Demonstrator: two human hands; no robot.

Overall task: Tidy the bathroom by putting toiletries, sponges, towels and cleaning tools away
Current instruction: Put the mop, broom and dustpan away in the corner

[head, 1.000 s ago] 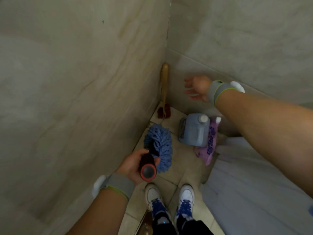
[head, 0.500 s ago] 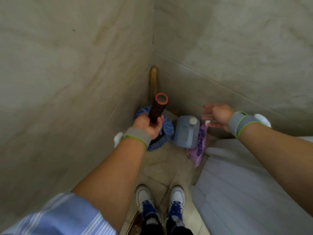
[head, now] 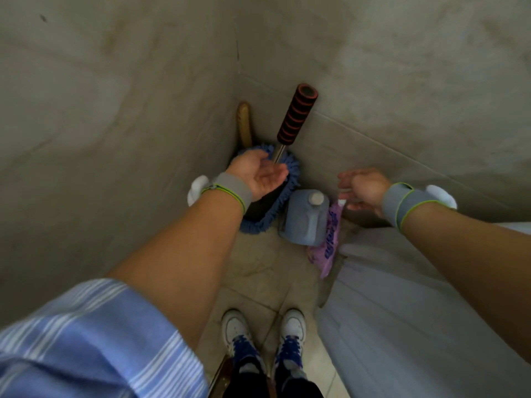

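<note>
In the far corner of the floor, where two grey walls (head: pixel 115 110) meet, we see a mop (head: pixel 270 216) with a fluffy blue head. Its head is down on the floor and its black and red grip (head: pixel 297 116) leans on the far wall. A wooden brush handle (head: pixel 243 124) stands just behind it. Our left hand (head: pixel 258 176) is over the mop head, palm up, fingers straight, holding nothing. We cannot tell if it touches the metal stick. Our right hand (head: pixel 365 186) has loose, spread fingers and holds nothing too. It is above a purple pack (head: pixel 330 245). A blue jug (head: pixel 304 222) sits between the mop and the pack. Near us are our white shoes (head: pixel 238 328).
</note>
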